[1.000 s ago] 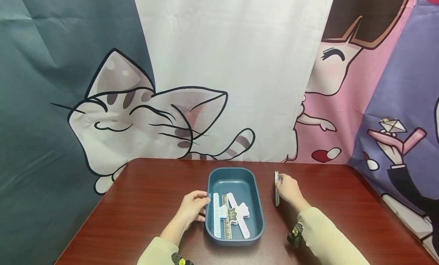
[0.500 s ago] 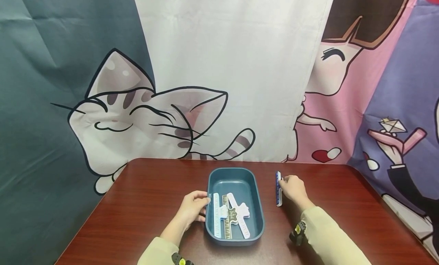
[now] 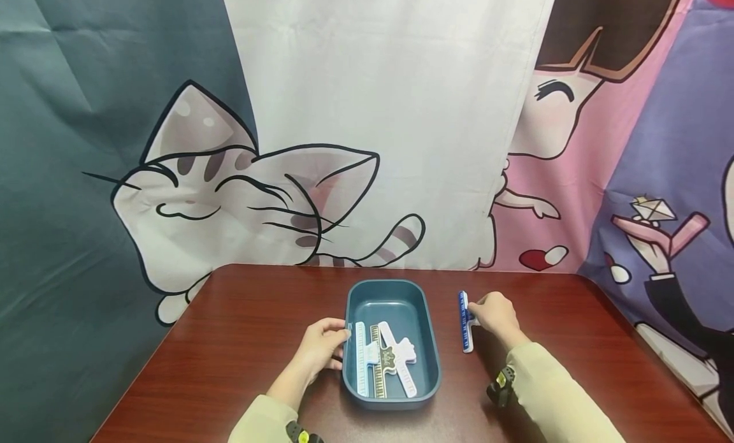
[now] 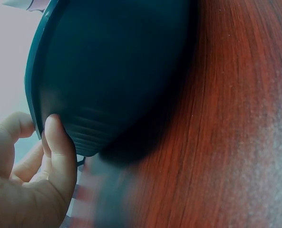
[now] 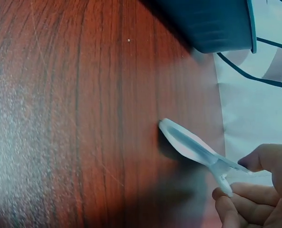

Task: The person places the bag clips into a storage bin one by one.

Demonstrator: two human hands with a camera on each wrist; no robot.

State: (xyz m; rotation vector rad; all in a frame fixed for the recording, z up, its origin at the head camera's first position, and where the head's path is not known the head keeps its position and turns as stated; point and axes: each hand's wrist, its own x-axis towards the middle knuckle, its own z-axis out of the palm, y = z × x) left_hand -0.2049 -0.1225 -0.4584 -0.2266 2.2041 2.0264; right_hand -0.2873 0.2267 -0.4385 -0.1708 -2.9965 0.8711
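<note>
My left hand point(image 3: 322, 346) holds the left rim of a dark teal box point(image 3: 431, 341), its thumb and fingers on either side of the rim in the left wrist view. Inside the box lie several long flat clips: a pale blue clip point(image 3: 361, 360), a clip with black and gold stripes point(image 3: 379, 366), and a white clip point(image 3: 406, 352) slanting beside it. To the right of the box, my right hand point(image 3: 497, 315) pinches the handles of a blue-and-white long clip point(image 3: 464, 322). In the right wrist view this clip point(image 5: 190, 146) points away from the fingers, close above the table.
The reddish-brown wooden table point(image 3: 246, 315) carries the box near its middle. Behind its far edge hangs a cloth backdrop point(image 3: 447, 111) with cartoon figures. A dark wrist device point(image 3: 501, 385) sits over the right sleeve.
My right hand has turned the clip from edge-on so that its blue face shows, and moved it slightly nearer. The left hand and the box stay in place.
</note>
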